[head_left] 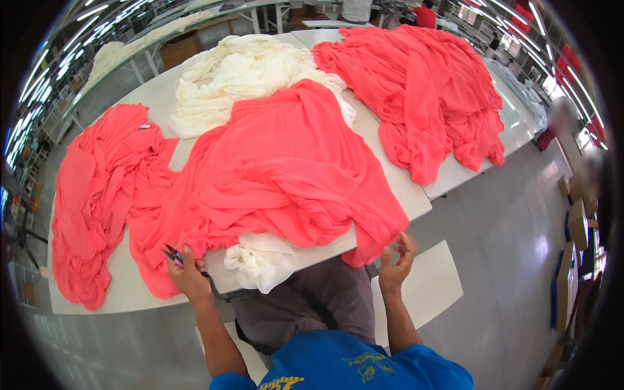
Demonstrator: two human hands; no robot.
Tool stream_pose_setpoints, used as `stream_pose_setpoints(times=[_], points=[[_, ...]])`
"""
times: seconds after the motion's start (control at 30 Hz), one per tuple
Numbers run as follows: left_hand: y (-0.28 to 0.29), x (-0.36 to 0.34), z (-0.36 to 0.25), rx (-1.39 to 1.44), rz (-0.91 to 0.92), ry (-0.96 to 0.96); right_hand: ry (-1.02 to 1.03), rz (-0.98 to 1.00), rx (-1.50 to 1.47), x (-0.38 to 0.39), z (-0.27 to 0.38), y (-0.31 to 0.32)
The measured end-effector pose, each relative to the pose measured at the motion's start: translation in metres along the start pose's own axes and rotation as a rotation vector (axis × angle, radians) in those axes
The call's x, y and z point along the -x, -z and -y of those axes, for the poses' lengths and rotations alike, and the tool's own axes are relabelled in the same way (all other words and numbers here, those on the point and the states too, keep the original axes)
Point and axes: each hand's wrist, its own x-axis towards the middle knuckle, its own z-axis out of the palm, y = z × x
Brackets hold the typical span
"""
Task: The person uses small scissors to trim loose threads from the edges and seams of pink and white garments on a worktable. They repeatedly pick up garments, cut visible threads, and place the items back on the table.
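My left hand (189,276) is closed around small thread snips (173,255), dark blades pointing up and to the left. Its fingers rest at the near edge of a coral garment (286,169) spread over the table in front of me, with gathered seams along its lower part. My right hand (397,265) is beside the garment's right corner, which hangs over the table edge. The thumb and fingers of that hand are curved but apart, with no cloth visibly gripped. A bunch of white cloth (260,261) pokes out from under the garment near my lap.
More coral garments lie heaped at the left (104,201) and at the far right (422,97). A cream cloth pile (244,78) sits behind the middle one. The white table (396,179) ends just before my lap. Cardboard boxes (569,273) line the right side; other people work farther back.
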Motion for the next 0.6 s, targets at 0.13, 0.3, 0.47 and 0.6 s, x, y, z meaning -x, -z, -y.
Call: stream_pose_setpoints(times=[0.13,0.3,0.47,0.6], points=[[0.000,0.000,0.001,-0.008,-0.004,-0.007,-0.205,0.139,0.112,0.027,-0.025,0.012],[-0.002,0.000,0.002,-0.020,0.004,-0.027,-0.288,0.393,0.195,0.051,-0.047,-0.001],[-0.006,0.000,0.001,-0.028,0.041,-0.028,-0.360,0.583,0.032,0.069,-0.068,-0.013],[0.000,0.000,0.002,0.009,0.036,-0.039,-0.311,1.171,0.422,0.017,0.022,0.005]])
